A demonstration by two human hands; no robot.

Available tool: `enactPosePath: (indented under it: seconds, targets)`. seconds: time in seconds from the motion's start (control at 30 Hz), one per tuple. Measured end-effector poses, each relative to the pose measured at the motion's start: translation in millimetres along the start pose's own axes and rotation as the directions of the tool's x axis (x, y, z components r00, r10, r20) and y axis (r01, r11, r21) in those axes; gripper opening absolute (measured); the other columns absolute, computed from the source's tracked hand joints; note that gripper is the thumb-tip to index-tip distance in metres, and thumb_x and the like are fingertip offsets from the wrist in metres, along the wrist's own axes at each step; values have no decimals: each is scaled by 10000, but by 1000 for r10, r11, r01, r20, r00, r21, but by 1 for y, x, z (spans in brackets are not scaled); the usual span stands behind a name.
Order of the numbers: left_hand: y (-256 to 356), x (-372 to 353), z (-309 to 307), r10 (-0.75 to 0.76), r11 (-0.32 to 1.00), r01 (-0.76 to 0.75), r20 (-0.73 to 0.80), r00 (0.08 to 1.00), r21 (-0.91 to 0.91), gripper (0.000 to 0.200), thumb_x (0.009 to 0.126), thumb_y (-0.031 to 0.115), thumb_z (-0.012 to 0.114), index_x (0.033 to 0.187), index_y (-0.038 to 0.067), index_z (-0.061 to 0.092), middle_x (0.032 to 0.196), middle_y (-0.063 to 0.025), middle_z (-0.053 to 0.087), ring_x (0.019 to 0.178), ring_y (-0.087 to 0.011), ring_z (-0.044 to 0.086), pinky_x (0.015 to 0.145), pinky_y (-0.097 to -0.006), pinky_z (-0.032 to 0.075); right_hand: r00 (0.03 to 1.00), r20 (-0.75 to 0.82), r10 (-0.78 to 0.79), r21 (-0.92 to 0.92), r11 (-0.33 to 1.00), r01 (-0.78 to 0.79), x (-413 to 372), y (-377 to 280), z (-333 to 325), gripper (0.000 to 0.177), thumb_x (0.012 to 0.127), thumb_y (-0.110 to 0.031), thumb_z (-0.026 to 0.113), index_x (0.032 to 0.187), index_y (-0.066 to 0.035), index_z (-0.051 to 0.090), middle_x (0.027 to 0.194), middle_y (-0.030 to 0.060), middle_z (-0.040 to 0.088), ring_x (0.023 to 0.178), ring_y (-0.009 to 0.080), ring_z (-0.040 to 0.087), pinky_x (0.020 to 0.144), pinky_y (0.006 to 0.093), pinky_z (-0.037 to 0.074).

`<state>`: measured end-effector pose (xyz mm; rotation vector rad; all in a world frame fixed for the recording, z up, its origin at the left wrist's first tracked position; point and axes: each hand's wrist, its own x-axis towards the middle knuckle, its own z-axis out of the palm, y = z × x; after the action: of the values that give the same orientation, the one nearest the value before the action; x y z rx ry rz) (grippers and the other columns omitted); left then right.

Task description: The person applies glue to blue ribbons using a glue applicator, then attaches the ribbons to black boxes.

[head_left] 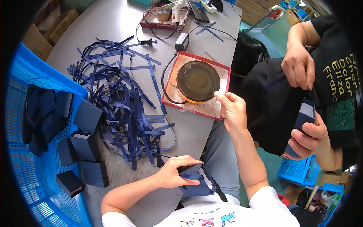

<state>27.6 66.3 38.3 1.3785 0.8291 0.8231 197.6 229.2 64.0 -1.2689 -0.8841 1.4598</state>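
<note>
Close to my body, my left hand [174, 173] is closed around a dark blue box [200, 189] that is tilted, with a strip of blue ribbon [192, 176] across its near side. My right hand [233, 109] pinches thumb and finger together at the right rim of a round dark pot [198, 80]. Whatever lies between those fingertips is too small to make out. The pot holds a brownish, shiny substance and stands on a red-edged tray [177, 96] smeared with residue.
Left of the pot lies a tangled heap of blue ribbons [126, 109]. Several blue boxes [85, 145] stand beside a blue basket [41, 181] with more boxes. A glue gun [176, 13] rests at the back. On the right, a co-worker's hand [312, 138] holds another box [302, 117].
</note>
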Motion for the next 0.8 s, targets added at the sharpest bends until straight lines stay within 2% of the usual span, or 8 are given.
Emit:
enactPosePath:
  seconds: [0.13, 0.2, 0.33, 0.43, 0.57, 0.67, 0.73, 0.8]
  targets:
    - [2, 0, 0, -24, 999, 24, -1, 1000, 22, 510, 642, 146, 783, 1104, 33, 600, 917, -65, 616, 824, -164, 593, 745, -272, 463, 1000, 1, 1, -6, 1000, -1, -1, -1, -1, 139, 781, -93, 684, 727, -50, 563, 525, -78, 416, 389, 0, 270, 364, 183, 173]
    - [4, -1, -1, -42, 999, 42, 1, 999, 26, 510, 641, 139, 782, 1105, 32, 599, 904, -64, 615, 821, -160, 592, 743, -269, 461, 999, 31, -14, -22, 1000, 15, -1, 1, -7, 135, 755, -113, 708, 737, -25, 608, 591, -38, 524, 428, 2, 355, 380, 176, 239]
    - [5, -5, 0, -166, 973, 160, -22, 986, -164, 509, 658, 107, 774, 1117, 4, 580, 964, -61, 617, 886, -124, 579, 808, -259, 452, 998, 57, 38, 12, 999, -39, -9, -2, -22, 130, 769, -113, 693, 749, -27, 598, 562, -50, 487, 424, 3, 327, 380, 178, 220]
    - [8, -9, -6, -210, 931, 177, -70, 975, -319, 497, 697, 62, 739, 1148, -16, 545, 1034, -59, 601, 952, -109, 555, 879, -253, 426, 974, 177, 144, 115, 979, -166, -24, -7, -34, 105, 800, -104, 653, 758, -39, 581, 524, -66, 410, 412, 7, 289, 387, 178, 208]
    - [31, -7, -22, -143, 964, 99, -167, 975, -248, 522, 707, 17, 701, 1190, -3, 503, 1029, -57, 587, 953, -112, 548, 875, -248, 421, 887, 409, 217, 159, 940, -303, -51, -24, -42, 74, 811, -70, 621, 762, -30, 583, 550, -54, 439, 435, 4, 322, 405, 173, 227]
    - [35, -11, -29, -124, 963, 70, -197, 973, -260, 527, 678, 30, 735, 1157, -6, 516, 1008, -76, 594, 953, -122, 560, 864, -251, 435, 818, 514, 259, 14, 951, -310, -72, -38, -42, 73, 785, -64, 651, 749, -29, 599, 602, -41, 498, 482, 5, 380, 440, 169, 278]
    - [40, -15, -29, -106, 953, 38, -213, 971, -300, 552, 654, 47, 766, 1144, -18, 520, 1010, -84, 599, 936, -130, 578, 867, -257, 443, 817, 538, 205, -252, 965, -76, -91, -53, -33, 96, 760, -74, 680, 727, -27, 603, 634, -36, 533, 540, 10, 439, 485, 162, 323]
    - [47, -18, -30, -89, 967, 32, -217, 972, -252, 556, 649, 48, 769, 1143, -19, 523, 1007, -85, 597, 927, -130, 582, 861, -256, 446, 761, 605, 235, -374, 927, 10, -104, -61, -30, 113, 748, -88, 692, 718, -20, 608, 659, -31, 560, 586, 16, 480, 517, 166, 354]
